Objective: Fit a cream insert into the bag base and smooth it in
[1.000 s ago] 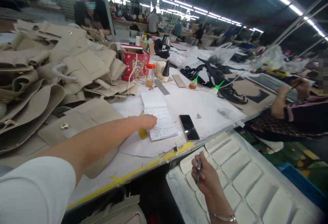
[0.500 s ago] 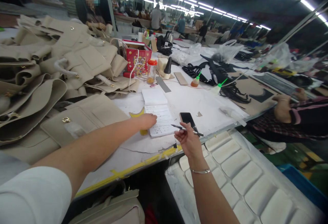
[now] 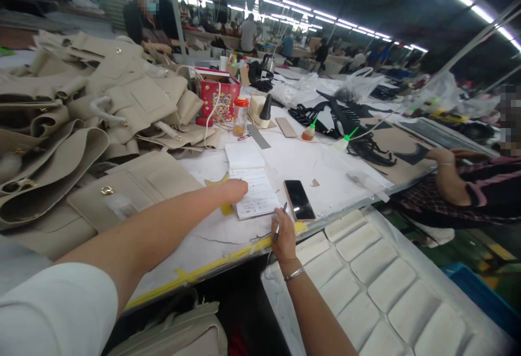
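An open notebook [image 3: 255, 196] with handwriting on its lower page lies on the white-topped table. My left hand [image 3: 235, 190] rests at its left edge, fingers bunched together against the page. A yellow piece [image 3: 226, 208] is partly hidden beneath that hand. In my right hand [image 3: 285, 239] is a dark and silver pen [image 3: 277, 230], its upper end pointing up, beside the notebook's lower right corner. The fingers are closed around it. A phone [image 3: 299, 199] with a dark screen lies just right of this hand, apart from it.
Beige bags [image 3: 134, 101] pile up on the left. Behind the notebook stand a red box [image 3: 220, 95], an orange-lidded jar [image 3: 240, 117] and green-tipped bottles [image 3: 309, 131]. Pale padded pieces [image 3: 378, 258] lie below the table's right edge. A co-worker's arm [image 3: 453, 179] is at right.
My right hand has moved left and down from over the phone to the notebook's corner, turning the pen more upright. The phone is now uncovered. My left hand has stayed nearly still.
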Tool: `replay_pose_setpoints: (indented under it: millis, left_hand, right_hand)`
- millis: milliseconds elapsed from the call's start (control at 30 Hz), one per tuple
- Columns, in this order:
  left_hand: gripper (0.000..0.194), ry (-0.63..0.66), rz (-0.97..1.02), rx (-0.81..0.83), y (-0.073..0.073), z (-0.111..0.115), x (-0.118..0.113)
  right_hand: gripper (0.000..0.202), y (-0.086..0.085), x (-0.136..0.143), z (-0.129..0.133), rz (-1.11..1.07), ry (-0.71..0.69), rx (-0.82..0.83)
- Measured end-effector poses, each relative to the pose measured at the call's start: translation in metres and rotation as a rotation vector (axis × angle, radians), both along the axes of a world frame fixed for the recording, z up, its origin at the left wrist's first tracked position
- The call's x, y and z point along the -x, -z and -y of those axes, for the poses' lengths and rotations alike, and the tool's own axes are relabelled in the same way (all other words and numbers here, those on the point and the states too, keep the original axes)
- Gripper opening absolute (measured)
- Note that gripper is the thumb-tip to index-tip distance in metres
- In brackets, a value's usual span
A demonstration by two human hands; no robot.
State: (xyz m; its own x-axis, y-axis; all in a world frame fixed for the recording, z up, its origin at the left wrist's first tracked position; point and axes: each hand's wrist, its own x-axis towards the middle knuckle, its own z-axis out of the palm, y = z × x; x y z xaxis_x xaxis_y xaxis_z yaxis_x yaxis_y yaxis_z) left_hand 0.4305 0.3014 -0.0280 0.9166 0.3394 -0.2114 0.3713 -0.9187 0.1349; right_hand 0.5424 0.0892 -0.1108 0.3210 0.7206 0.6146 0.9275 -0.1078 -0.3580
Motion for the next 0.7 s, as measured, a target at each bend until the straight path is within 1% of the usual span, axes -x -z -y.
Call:
replay_pose_setpoints:
  millis: [167, 300, 400, 500, 600, 700]
  left_hand:
    - [0.015, -0.03, -0.056, 0.061, -0.016, -0.009, -0.008]
    - [0.013, -0.1, -0.023, 0.153, -0.021, -0.013, -0.009]
    - [0.011, -0.19, 0.023, 0.271, -0.02, -0.016, -0.006]
    - [0.009, -0.309, 0.082, 0.436, -0.02, -0.021, -0.003]
    - [0.009, -0.437, 0.203, 0.582, -0.018, -0.027, -0.002]
    - [0.007, -0.537, 0.331, 0.67, -0.018, -0.032, -0.001]
  right_hand:
    - [0.04, -0.004, 0.0, 0.0, 0.068, 0.004, -0.075]
    - [0.033, -0.007, -0.001, -0.004, 0.09, 0.007, -0.07]
    - [0.029, -0.004, -0.004, -0.01, 0.095, 0.042, -0.037]
    - [0.026, -0.001, -0.006, -0.014, 0.091, 0.095, 0.005]
    - [0.024, -0.002, -0.006, -0.016, 0.084, 0.129, 0.032]
    - [0.022, -0.007, -0.005, -0.016, 0.097, 0.135, 0.039]
